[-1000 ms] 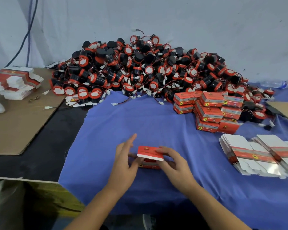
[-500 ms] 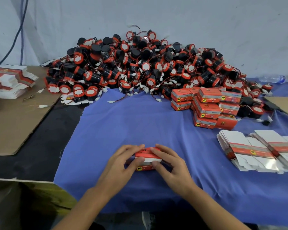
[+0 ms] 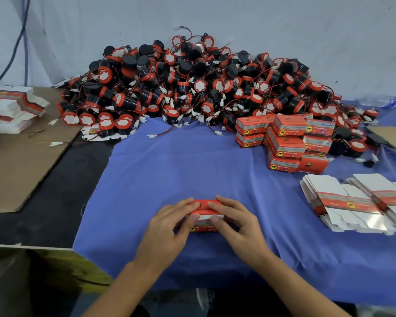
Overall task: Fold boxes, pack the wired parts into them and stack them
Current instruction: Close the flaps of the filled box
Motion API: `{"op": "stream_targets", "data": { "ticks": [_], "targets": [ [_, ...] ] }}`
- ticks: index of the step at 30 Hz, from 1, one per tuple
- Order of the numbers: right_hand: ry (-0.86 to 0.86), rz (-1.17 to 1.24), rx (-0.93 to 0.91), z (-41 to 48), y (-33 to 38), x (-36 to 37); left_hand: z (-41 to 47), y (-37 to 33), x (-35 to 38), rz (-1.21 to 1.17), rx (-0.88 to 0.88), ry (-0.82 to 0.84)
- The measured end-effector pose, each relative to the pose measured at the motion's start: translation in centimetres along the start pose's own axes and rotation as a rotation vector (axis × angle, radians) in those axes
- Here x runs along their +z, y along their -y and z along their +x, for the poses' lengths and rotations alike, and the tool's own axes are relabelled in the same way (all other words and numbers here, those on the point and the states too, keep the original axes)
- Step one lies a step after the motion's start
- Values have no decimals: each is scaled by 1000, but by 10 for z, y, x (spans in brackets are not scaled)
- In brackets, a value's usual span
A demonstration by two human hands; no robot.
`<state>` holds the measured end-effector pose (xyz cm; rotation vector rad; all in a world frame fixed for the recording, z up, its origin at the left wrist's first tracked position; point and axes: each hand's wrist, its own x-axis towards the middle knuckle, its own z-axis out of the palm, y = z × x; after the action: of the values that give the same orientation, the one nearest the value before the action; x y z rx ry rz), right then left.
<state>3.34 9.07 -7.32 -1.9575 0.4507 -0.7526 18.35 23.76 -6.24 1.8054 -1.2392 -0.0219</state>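
Head view: left hand (image 3: 167,229), right hand (image 3: 240,225) around one box (image 3: 204,228)

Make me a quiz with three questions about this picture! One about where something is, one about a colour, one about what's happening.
1. Where is the stack of packed boxes?
A. On a shelf
B. On the cloth, right of the middle
C. On a chair
2. What colour is the cloth?
A. Green
B. Yellow
C. Blue
3. What about the nearest red box?
A. It lies untouched
B. The left hand and right hand hold it
C. It tops the stack
Answers: 1 B, it stands by the pile of wired parts; 2 C, plainly blue; 3 B, both curl round it, thumbs on its white flap.
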Motion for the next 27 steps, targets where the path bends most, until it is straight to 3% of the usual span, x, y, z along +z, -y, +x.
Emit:
{"op": "stream_targets", "data": {
  "ticks": [7, 13, 19, 21, 24, 27],
  "targets": [
    [63, -153, -39, -6, 4, -3, -11, -3, -2, 129, 55, 85],
    [43, -527, -254, -17, 7, -5, -12, -13, -8, 434, 164, 93],
    [34, -791, -323, -18, 13, -7, -16, -26, -11, 831, 330, 120],
    [65, -878, -328, -18, 16, -9, -19, -32, -7, 952, 283, 235],
    [148, -1041, -324, -21, 24, -9, -16, -50, 0, 1036, 51, 452],
    [178, -1058, -209, -25, 32, -3, -19, -52, 17, 821, -50, 365]
  ]
}}
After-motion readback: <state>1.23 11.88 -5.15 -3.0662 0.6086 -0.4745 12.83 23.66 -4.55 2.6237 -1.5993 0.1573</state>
